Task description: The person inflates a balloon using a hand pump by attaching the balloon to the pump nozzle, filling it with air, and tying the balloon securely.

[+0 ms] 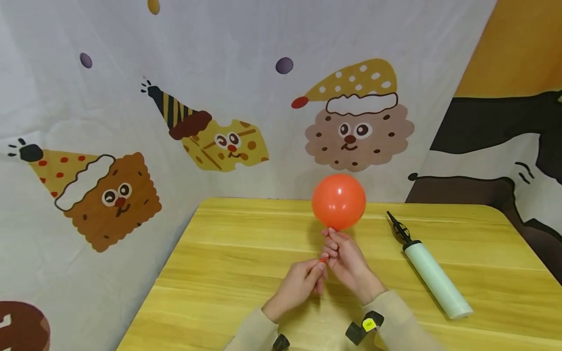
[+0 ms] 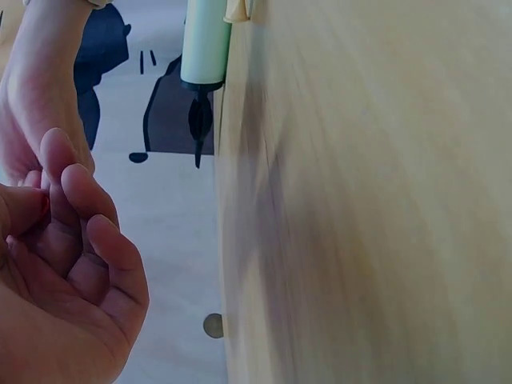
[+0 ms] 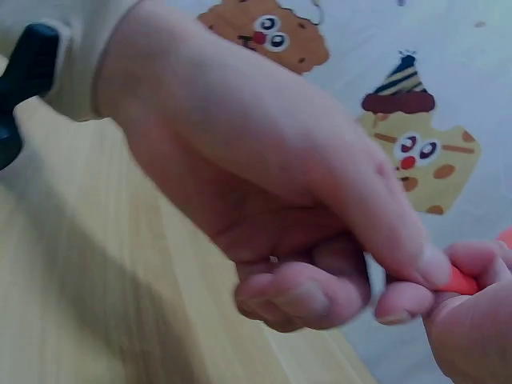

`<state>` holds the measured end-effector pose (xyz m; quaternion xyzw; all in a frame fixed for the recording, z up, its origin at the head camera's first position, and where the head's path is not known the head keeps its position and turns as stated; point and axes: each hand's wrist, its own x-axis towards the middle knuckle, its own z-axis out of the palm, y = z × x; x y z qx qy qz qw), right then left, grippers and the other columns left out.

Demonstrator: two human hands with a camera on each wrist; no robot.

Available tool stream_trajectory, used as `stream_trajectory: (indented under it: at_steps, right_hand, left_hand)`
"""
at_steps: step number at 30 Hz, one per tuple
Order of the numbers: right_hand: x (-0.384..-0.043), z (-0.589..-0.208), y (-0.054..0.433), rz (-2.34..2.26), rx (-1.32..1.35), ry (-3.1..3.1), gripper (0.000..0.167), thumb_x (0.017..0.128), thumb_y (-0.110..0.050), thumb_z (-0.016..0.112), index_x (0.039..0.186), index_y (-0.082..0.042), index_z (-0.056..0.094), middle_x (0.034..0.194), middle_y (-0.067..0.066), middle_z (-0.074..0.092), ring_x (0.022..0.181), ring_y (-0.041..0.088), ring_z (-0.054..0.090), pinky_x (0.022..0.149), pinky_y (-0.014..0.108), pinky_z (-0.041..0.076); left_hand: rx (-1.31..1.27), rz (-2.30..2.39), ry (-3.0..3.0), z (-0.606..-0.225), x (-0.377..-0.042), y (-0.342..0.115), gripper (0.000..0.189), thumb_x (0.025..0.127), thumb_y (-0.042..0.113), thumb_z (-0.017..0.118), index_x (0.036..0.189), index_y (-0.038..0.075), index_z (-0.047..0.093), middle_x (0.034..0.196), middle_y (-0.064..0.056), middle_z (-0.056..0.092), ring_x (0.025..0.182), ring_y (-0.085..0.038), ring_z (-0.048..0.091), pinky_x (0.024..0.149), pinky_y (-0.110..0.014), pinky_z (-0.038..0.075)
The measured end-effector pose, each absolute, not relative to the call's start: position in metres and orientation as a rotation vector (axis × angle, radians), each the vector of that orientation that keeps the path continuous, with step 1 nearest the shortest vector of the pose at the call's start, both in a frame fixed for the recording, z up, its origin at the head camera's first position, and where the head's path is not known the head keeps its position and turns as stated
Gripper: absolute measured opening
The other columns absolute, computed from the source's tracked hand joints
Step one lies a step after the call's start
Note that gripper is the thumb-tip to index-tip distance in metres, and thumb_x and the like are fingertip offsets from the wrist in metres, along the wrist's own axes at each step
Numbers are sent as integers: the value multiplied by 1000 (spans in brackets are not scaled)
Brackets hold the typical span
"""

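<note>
A round, inflated orange-red balloon (image 1: pixel 339 201) stands upright above the table. Just under its body, my right hand (image 1: pixel 350 261) pinches the neck between thumb and finger. Lower down, my left hand (image 1: pixel 296 282) pinches the red tail end of the balloon, close against the right hand's fingers. The right wrist view shows this red neck (image 3: pixel 460 281) between the left thumb and the right hand's fingers. In the left wrist view the left hand's other fingers (image 2: pixel 116 248) are loosely bent, and the balloon's body is out of frame.
A pale green hand pump (image 1: pixel 436 280) with a black nozzle lies on the right side of the wooden table (image 1: pixel 219 253). Behind the table hangs a white cloth (image 1: pixel 246 44) printed with cartoon biscuits and cheese. Black devices (image 1: pixel 365 326) are strapped at both wrists.
</note>
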<state>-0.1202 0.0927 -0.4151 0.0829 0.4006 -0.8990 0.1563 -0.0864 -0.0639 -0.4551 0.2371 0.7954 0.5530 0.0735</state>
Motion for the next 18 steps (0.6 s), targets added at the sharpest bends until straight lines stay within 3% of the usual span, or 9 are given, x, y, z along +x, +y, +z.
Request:
stream_trajectory:
  at_steps: [4,8,13,16,18]
  right_hand:
    - [-118,-418,89,-2529,220,1208,24,113,-16,41,97,-6,56,63,-7,33,54,6,27,51,17,26]
    - [-116,-424,90,-2395,181,1409,23,112,-15,43,100,-3,57,62,-7,32,52,5,28,48,17,24]
    - [-117,-432,101,-2125,74,1736,28,111,-18,48,107,6,62,62,-7,33,52,6,28,49,19,24]
    - [-120,-434,111,-1921,-34,1927,32,110,-19,48,112,10,63,62,-5,36,52,8,29,49,21,26]
    - [-123,-434,116,-1787,-111,2049,33,110,-18,48,112,9,66,63,-4,38,52,9,31,48,21,27]
  left_hand:
    - [746,1646,2402,-456,-85,-60,36,112,20,49,89,-3,65,61,-9,64,52,-25,60,50,-15,44]
    - [757,1574,2397,-459,-81,-62,36,111,21,50,89,-3,66,63,-9,65,51,-12,57,49,-13,41]
    - [779,1520,2534,-453,-86,-77,30,109,22,54,89,5,68,67,-4,66,53,2,49,49,-14,40]
    - [959,1459,2742,-444,-94,-87,18,107,18,59,94,9,69,75,2,66,63,0,54,57,-16,46]
    - [1183,1317,2921,-440,-101,-92,6,103,15,66,99,11,68,88,3,67,79,-6,60,71,-19,53]
